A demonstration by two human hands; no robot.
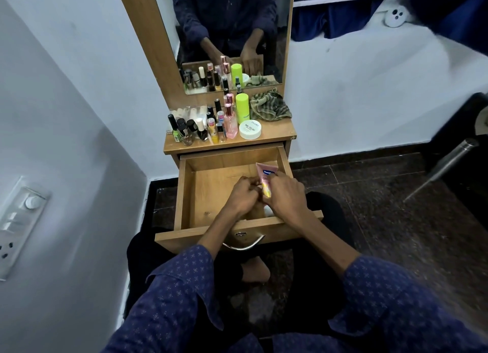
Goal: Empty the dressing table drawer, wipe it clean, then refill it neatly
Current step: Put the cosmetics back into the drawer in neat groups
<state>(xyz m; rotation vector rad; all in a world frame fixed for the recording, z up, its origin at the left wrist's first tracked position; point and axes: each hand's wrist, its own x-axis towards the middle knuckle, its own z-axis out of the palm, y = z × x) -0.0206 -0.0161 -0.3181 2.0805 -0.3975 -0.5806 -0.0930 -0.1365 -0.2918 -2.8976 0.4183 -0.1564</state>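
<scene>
The right hand (284, 194) grips a pink Vaseline tube (266, 179) over the open drawer (184, 194). The left hand (241, 197) fingers are curled beside it; contents cannot be determined.

My right grip (284, 191) holds a pink squeeze tube (265, 177) inside the open wooden drawer (184, 194); my left grip (241, 194), fingers curled, touches it. Beyond both, nail polish bottles (190, 129) and a striped cloth (269, 108) crowd the counter (274, 134).

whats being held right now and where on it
The right hand grips the pink tube by its lower half, over the open drawer. Whether the left hand holds anything cannot be told.
</scene>
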